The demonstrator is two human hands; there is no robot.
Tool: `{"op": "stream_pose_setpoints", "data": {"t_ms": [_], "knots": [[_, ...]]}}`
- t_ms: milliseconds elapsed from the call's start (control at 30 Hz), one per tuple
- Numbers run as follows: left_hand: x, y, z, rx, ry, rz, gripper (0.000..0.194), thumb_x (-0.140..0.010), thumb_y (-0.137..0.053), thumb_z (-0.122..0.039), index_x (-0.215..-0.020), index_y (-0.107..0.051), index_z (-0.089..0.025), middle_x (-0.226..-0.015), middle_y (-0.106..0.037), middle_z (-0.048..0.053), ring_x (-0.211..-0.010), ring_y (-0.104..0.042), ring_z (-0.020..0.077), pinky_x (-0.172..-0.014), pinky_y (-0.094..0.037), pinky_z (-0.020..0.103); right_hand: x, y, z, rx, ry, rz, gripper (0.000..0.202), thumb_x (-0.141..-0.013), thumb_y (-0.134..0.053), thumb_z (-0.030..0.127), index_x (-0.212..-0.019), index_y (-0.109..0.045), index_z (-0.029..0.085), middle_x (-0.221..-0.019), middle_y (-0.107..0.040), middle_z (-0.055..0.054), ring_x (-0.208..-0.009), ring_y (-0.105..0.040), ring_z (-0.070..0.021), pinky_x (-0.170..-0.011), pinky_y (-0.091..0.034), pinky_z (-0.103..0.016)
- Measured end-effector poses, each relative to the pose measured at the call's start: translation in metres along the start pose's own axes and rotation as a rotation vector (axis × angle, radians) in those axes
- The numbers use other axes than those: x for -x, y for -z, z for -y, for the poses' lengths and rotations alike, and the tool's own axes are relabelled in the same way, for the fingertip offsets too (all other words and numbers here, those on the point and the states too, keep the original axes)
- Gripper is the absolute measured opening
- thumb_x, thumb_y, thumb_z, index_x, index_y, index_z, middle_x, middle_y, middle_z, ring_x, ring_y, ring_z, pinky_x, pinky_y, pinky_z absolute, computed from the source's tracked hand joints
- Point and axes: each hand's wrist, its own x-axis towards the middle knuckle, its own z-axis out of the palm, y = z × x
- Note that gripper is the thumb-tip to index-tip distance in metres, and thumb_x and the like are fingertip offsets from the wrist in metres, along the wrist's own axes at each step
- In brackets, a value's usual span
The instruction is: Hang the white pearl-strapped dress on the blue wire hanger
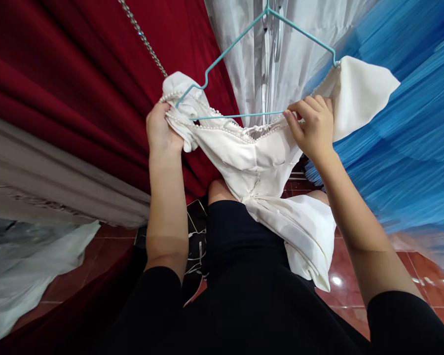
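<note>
A white dress [259,153] with pearl trim along its neckline hangs from a thin teal hanger [240,42]. Its gathered skirt drapes over my lap. My left hand [164,129] is closed around the bunched, pearl-edged shoulder at the left, close to the hanger's lower left corner. At the right, my right hand [313,123] pinches the neckline edge near the end of the hanger's bottom bar. Beyond that hand, a wide white sleeve [366,93] spreads out from the hanger's right tip. Palm and some fingers of both hands are partly hidden by cloth.
Dark red fabric [77,74] hangs on the left, with a beaded strand [142,34] in front. White garments [240,59] hang behind the hanger, and blue tulle [399,143] fills the right. Below are red floor tiles [355,281] and a dark item with white cords [197,246].
</note>
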Motion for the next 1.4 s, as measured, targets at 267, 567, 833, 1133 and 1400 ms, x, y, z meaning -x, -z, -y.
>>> {"op": "stream_pose_setpoints", "data": {"t_ms": [267,567,833,1133,1400], "knots": [[0.081,-0.034,-0.01,-0.231,-0.162,-0.011,0.018,-0.094,-0.066,-0.031,-0.103,-0.074,-0.018,-0.105,-0.077,0.004,-0.1,-0.073,0.0198,-0.096,-0.057,0.038,0.001,-0.013,0.008,-0.104,-0.045,0.03,0.049,-0.106,-0.036,0.062,-0.094,-0.066,0.026,-0.085,-0.062,-0.007,-0.091,-0.059,-0.0255,-0.092,-0.044,-0.047],[0.104,-0.095,-0.118,-0.639,-0.512,0.343,0.032,-0.094,-0.068,-0.022,-0.123,-0.071,-0.035,-0.133,-0.068,0.003,-0.136,-0.055,0.0335,-0.119,-0.039,0.058,0.005,0.002,0.023,-0.098,-0.022,0.03,0.047,-0.107,-0.036,0.058,-0.104,-0.069,0.026,-0.088,-0.064,-0.007,-0.093,-0.061,-0.0251,-0.093,-0.047,-0.048],[0.092,-0.11,-0.105,-0.73,-0.372,0.362,0.034,-0.098,-0.057,-0.017,-0.126,-0.072,-0.028,-0.112,-0.073,0.004,-0.115,-0.064,0.0296,-0.116,-0.04,0.057,0.008,0.019,-0.007,-0.08,-0.032,-0.231,0.047,-0.102,-0.047,0.06,-0.142,-0.052,0.036,-0.142,-0.058,-0.01,-0.138,-0.049,-0.0335,-0.117,-0.037,-0.062],[0.096,-0.117,-0.103,-0.785,-0.339,0.386,0.036,-0.101,-0.056,-0.018,-0.132,-0.07,-0.03,-0.118,-0.071,0.005,-0.119,-0.063,0.0312,-0.115,-0.039,0.055,-0.024,0.018,-0.036,0.023,-0.26,-0.114,0.052,-0.087,-0.064,0.02,-0.137,-0.054,0.029,-0.141,-0.06,-0.009,-0.131,-0.055,-0.0257,-0.109,-0.046,-0.045],[0.086,-0.106,-0.097,-0.683,-0.354,0.364,0.034,-0.101,-0.051,-0.013,-0.121,-0.074,-0.029,-0.11,-0.072,0.004,-0.114,-0.064,0.0308,-0.115,-0.038,0.055,-0.037,0.029,-0.055,0.021,-0.323,-0.246,0.031,-0.091,-0.049,0.008,-0.11,-0.067,0.025,-0.091,-0.073,-0.004,-0.077,-0.06,-0.0203,-0.082,-0.043,-0.037]]}}
